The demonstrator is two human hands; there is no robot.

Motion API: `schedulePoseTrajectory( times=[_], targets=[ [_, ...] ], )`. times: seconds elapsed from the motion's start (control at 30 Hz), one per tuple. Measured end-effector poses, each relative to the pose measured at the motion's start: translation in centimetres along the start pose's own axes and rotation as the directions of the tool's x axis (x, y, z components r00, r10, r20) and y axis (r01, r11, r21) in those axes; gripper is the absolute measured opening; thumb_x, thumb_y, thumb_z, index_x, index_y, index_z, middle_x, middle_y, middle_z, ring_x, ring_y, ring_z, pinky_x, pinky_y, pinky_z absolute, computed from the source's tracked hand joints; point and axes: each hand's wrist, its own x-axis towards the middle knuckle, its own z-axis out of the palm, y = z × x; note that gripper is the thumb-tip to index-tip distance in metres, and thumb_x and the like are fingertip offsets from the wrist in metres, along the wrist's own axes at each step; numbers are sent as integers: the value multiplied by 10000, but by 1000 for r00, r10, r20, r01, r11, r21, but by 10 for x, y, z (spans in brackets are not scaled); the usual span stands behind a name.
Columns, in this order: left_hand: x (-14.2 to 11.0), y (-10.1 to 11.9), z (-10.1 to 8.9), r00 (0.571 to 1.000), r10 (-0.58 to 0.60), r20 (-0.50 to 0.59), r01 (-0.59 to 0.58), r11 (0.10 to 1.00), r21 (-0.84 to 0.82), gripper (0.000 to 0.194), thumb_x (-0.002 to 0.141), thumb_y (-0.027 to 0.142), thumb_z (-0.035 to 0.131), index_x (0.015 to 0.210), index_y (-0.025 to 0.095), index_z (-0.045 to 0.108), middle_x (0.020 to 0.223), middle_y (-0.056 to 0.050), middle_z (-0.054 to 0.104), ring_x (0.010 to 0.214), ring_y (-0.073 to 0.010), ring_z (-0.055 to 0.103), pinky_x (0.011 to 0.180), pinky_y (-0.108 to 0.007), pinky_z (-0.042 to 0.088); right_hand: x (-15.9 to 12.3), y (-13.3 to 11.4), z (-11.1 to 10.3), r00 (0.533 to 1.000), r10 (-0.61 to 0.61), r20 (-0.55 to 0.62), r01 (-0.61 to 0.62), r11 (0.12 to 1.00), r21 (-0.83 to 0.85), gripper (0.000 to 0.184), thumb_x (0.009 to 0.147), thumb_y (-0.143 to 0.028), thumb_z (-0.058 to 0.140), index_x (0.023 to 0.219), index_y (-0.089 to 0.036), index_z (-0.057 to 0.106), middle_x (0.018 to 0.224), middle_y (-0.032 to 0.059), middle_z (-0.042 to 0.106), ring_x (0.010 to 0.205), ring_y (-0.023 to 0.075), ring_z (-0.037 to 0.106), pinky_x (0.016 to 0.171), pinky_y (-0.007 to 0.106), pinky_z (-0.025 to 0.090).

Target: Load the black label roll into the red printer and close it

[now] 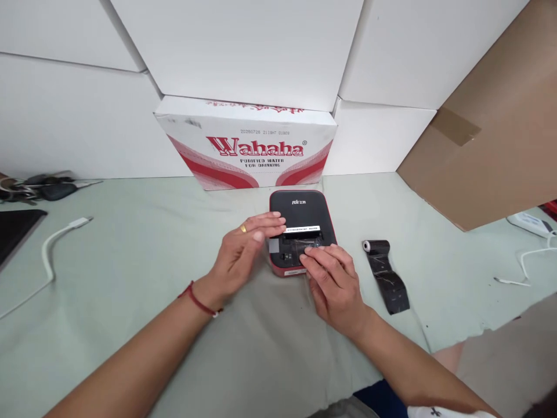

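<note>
Pale green cloth [243, 360] covers the table, nearest me; clock dirs centred on device. R hand [335, 281] at 5 o'clock, fingertips on device's near edge, by a clear piece [300, 248] in its opening; can't tell if they grasp it. L hand [237, 252] at approx. 9 o'clock, w/ gold ring [243, 228] & red bracelet [198, 299]: fingers extended, resting on top, not clenched. Blk device [298, 213] w/ red sides sits flat btwn hands, white label [301, 229] across its middle. Dark film roll [387, 276] at 4, partly unwound, apart from R hand. White USB-type cable [49, 255] & blk slab [15, 232] at 9, keys [32, 187] 9–10. Farther: red/white Wahaha carton [261, 148] at 11–12, brown cardboard [491, 133] approx. 2, white boxes [239, 46] behind.
</note>
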Motion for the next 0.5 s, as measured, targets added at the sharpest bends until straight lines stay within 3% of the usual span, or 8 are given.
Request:
schedulePoseTrajectory(
  times=[0.17,0.3,0.37,0.5],
  targets=[
    [-4,2,3,991,131,36,-134,986,102,344,1070,217,645,1357,316,807,1317,-77,851,1312,-265,769,1176,-490,610,-3,1,0,1000,16,1,-16,1000,3,657,1030,-50,577,1662,-232,559,1362,108,802,1282,265,683,1191,487,564],
    [8,2,-7,990,21,141,-32,997,76,360,1005,262,728,1354,327,782,1378,-88,798,1405,-307,689,1258,-546,534,0,2,-2,1000,-2,20,1,1000,29,697,1020,-43,594,1689,-229,536,1381,122,796,1290,281,674,1175,499,573],
    [12,-3,-8,986,-85,141,90,996,-29,520,962,324,785,1475,348,703,1570,-86,680,1566,-332,559,1371,-586,408,1,2,-3,1000,1,22,-2,999,32,731,1008,-25,596,1703,-239,523,1386,119,796,1283,281,679,1169,497,575],
    [13,-21,2,953,-265,146,300,891,-341,1036,858,394,859,1752,436,338,1899,-18,284,1802,-337,172,1481,-592,142,3,3,-5,1000,-3,28,1,999,50,736,993,-2,587,1691,-227,537,1383,123,795,1278,279,675,1153,491,586]
  ],
)
